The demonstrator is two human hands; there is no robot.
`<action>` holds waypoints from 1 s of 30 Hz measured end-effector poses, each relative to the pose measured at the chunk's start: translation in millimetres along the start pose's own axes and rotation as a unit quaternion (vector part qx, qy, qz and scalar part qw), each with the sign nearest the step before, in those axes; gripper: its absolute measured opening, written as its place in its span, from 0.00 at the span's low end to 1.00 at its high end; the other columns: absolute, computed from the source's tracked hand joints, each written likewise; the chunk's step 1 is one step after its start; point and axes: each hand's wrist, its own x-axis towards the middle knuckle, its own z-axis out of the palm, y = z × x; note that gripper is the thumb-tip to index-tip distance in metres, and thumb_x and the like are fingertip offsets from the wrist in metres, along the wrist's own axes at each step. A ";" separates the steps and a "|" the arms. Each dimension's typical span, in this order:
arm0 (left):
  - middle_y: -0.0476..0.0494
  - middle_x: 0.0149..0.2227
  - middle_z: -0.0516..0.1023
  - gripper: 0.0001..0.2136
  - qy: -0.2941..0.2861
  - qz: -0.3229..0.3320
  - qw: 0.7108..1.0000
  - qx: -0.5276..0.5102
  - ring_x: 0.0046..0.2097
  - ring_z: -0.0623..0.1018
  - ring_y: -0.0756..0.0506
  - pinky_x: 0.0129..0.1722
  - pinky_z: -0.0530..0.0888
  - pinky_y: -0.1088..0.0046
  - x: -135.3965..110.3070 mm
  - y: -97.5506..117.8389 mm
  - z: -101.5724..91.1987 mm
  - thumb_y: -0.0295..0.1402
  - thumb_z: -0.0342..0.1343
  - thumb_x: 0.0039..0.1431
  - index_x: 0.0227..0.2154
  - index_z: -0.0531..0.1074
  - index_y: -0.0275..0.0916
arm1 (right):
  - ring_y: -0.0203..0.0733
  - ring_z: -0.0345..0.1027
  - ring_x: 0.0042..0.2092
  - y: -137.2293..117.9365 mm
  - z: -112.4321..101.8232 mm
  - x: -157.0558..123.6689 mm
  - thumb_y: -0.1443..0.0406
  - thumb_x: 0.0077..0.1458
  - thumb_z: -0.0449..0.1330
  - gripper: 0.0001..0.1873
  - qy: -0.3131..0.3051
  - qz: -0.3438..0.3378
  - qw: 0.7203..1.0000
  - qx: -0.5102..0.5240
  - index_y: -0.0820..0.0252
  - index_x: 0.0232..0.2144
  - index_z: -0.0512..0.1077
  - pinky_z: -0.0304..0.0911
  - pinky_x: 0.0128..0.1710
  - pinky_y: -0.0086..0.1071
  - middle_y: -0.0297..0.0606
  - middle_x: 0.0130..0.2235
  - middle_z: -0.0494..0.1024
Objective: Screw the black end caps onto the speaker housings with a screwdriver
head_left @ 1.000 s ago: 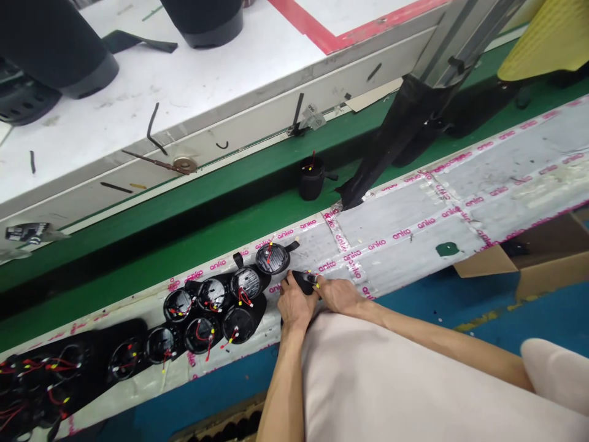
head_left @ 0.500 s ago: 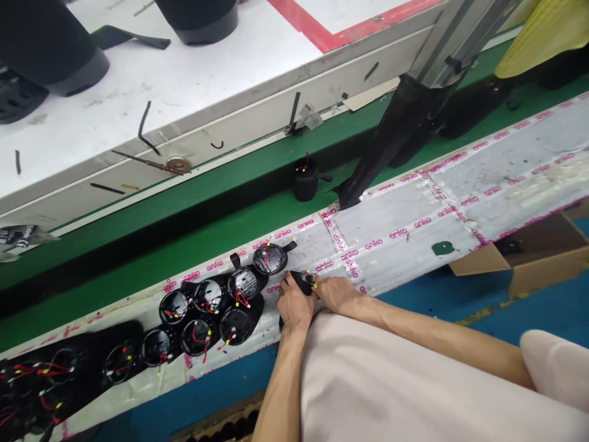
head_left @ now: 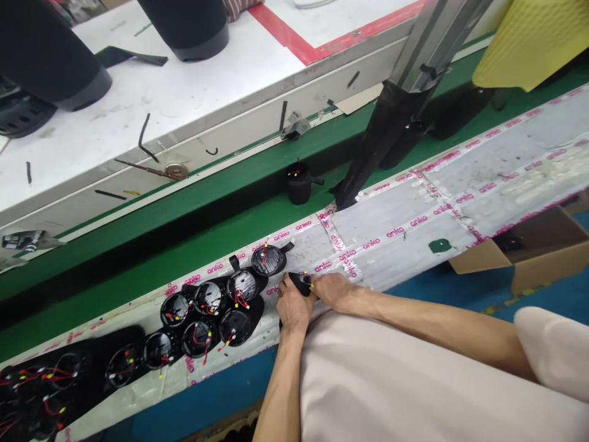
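Observation:
My left hand (head_left: 295,304) is wrapped round a black cylindrical housing (head_left: 300,282), held tilted close to my body at the shelf's near edge. My right hand (head_left: 335,291) is closed at the housing's open end, with fingertips by a small yellow-and-red bit of wiring. Exactly what those fingers pinch is too small to make out. Just left of my hands, several similar black housings (head_left: 242,285) stand in rows, open ends up, with red wires and yellow connectors showing.
The long shelf (head_left: 381,224) is covered in pink-lettered tape. Beyond it, a single black housing (head_left: 299,183) stands on the green conveyor (head_left: 221,227). A dark-wrapped post (head_left: 368,144) rises at the back. An open cardboard box (head_left: 543,252) sits lower right, and large black cylinders (head_left: 188,27) stand on the white bench.
The camera view has shifted slightly, so the bench and the post appear a little lower and farther left. Both hands stay on the housing in nearly the same pose.

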 end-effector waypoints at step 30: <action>0.28 0.61 0.71 0.42 -0.061 0.021 0.991 -0.113 0.59 0.75 0.34 0.53 0.71 0.60 1.6 -1.3 -27.2 0.44 0.62 0.55 0.69 0.51 0.37 | 0.53 0.79 0.42 27.1 13.5 -23.7 0.57 0.73 0.45 0.19 0.119 -0.033 0.992 0.024 0.63 0.51 0.70 0.64 0.39 0.36 0.49 0.40 0.83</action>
